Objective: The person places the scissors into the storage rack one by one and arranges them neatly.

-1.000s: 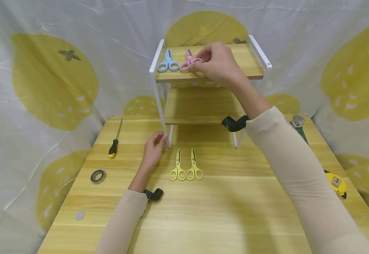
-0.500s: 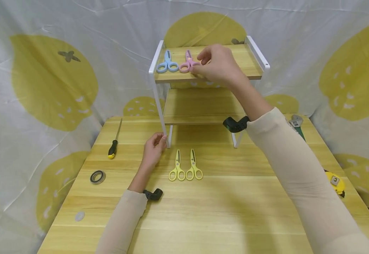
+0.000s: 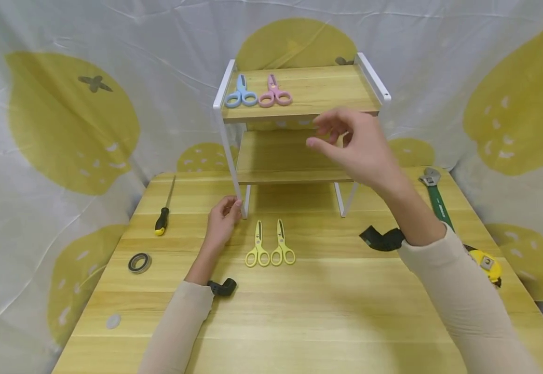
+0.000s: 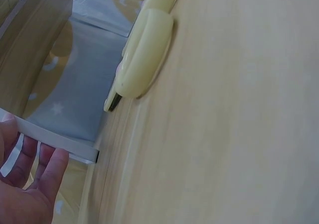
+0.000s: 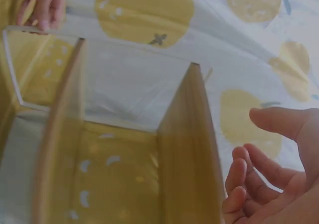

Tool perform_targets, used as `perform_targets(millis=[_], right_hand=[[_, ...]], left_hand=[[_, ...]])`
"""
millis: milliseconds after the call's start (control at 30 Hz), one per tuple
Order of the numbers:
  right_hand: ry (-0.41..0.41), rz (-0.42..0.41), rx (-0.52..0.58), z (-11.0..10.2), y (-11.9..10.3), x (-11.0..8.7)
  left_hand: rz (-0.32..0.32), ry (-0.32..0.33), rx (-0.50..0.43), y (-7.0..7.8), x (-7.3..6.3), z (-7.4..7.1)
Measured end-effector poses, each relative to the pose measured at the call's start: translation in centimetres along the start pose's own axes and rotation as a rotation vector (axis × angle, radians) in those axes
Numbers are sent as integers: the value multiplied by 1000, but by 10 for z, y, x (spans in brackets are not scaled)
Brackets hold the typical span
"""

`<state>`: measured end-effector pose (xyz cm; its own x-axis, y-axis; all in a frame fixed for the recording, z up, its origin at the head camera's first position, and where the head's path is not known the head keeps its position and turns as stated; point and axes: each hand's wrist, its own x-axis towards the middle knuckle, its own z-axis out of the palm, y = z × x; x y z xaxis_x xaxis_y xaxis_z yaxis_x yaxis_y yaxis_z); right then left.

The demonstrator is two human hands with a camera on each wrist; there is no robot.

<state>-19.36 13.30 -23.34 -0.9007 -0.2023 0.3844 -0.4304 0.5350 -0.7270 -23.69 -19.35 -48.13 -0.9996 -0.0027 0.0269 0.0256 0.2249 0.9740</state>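
Note:
On the top board of a small two-tier shelf (image 3: 295,176) lie blue scissors (image 3: 241,93) and pink scissors (image 3: 274,93), side by side at its left end. My right hand (image 3: 355,145) is in the air in front of the shelf, fingers loosely bent and thumb apart, holding nothing. Low at the shelf's left side, my left hand (image 3: 224,221) holds the white metal leg (image 4: 60,140) between thumb and fingers. Two pairs of yellow scissors, a left pair (image 3: 258,249) and a right pair (image 3: 281,249), lie on the table before the shelf, blades pointing away.
On the table's left are a screwdriver (image 3: 163,218), a ring-shaped bearing (image 3: 139,263) and a small grey disc (image 3: 113,321). An adjustable wrench (image 3: 435,195) and a yellow tape measure (image 3: 486,265) lie at the right, partly behind my right arm. A lemon-print curtain (image 3: 182,78) hangs behind.
My right hand has let go of the pink scissors and drawn back, down and right, off the top board. The scissors stay there. My left hand keeps its place at the leg.

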Motion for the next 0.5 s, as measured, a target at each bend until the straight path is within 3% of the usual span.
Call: perform_targets(millis=[200, 433, 500], right_hand=[[-51, 43, -10, 17, 36, -44], [-142, 114, 49, 54, 80, -85], [-161, 136, 75, 66, 91, -94]], left_hand=[[-1, 3, 13, 1, 0, -1], [27, 9, 16, 1, 0, 0], [16, -1, 7, 9, -3, 0]])
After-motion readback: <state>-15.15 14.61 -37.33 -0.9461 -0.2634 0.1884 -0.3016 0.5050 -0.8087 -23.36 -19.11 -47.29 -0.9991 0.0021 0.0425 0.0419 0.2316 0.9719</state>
